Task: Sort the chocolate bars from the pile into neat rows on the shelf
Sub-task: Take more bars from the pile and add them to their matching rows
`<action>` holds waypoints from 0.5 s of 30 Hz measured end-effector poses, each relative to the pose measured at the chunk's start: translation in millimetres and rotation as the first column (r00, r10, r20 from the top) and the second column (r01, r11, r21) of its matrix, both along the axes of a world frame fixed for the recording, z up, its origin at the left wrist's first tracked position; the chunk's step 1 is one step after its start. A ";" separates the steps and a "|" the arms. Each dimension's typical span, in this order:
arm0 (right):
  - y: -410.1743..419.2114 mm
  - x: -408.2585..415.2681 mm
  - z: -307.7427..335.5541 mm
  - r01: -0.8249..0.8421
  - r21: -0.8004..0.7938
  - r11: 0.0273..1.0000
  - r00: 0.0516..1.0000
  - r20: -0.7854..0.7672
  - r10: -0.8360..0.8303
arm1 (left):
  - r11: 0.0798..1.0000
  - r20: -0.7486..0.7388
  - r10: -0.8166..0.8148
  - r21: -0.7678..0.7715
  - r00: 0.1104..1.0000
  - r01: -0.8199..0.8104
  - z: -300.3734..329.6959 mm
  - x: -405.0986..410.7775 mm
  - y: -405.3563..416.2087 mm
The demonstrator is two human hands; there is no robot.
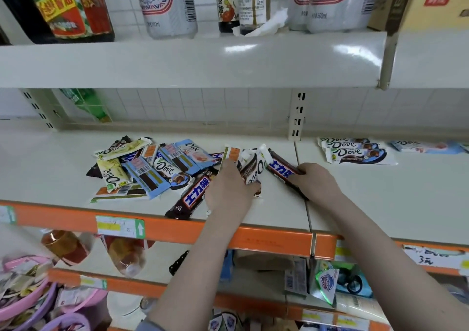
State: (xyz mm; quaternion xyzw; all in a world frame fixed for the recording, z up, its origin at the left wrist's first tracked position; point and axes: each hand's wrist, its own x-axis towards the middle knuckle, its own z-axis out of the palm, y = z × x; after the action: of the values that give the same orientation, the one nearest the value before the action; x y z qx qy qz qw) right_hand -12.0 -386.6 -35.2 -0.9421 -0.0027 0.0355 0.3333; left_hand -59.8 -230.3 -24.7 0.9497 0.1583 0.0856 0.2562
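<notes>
A loose pile of chocolate bars (152, 168) lies on the middle shelf (279, 211), left of centre: blue, white and yellow Dove bars and dark Snickers bars. My left hand (228, 188) grips a white Dove bar (253, 168) at the pile's right edge. My right hand (317, 180) holds a dark Snickers bar (280, 168) just to the right of it. Another Snickers bar (190, 198) lies by the shelf's front edge. At the back right, white Dove bars (355, 150) lie overlapped in a row, with a blue Dove bar (426, 146) beside them.
An upper shelf (203, 61) carries sauce bottles and clear drink bottles. An orange price rail (177, 226) edges the middle shelf. Lower shelves hold bottles, packets and pink basins (30, 300). A slotted upright (295, 117) stands at the back.
</notes>
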 end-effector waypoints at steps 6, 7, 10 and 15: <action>-15.6 -35.8 6.8 0.061 0.250 0.966 0.996 0.044 -0.074 | 0.738 0.163 -0.045 -0.660 0.986 0.142 23.3 -4.0 24.1; -18.0 -42.8 8.8 0.085 0.300 0.950 0.995 0.030 -0.098 | 0.642 0.152 -0.055 -0.751 0.987 0.152 25.3 -5.7 26.0; -24.5 -66.4 14.8 0.147 0.447 0.883 0.988 -0.030 -0.150 | 0.382 0.057 -0.069 -0.921 0.996 0.079 21.9 -8.2 24.8; -41.6 -95.5 20.8 0.165 0.539 0.826 0.982 -0.007 -0.191 | 0.008 -0.095 -0.193 -0.995 0.976 -0.096 4.6 -14.0 10.4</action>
State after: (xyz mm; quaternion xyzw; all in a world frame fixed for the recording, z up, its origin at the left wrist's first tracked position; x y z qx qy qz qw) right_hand -107.5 -428.2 -14.4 -0.8079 0.0674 -0.0200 0.5852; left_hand -73.8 -219.9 -20.1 0.5011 0.1647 -0.1577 0.8348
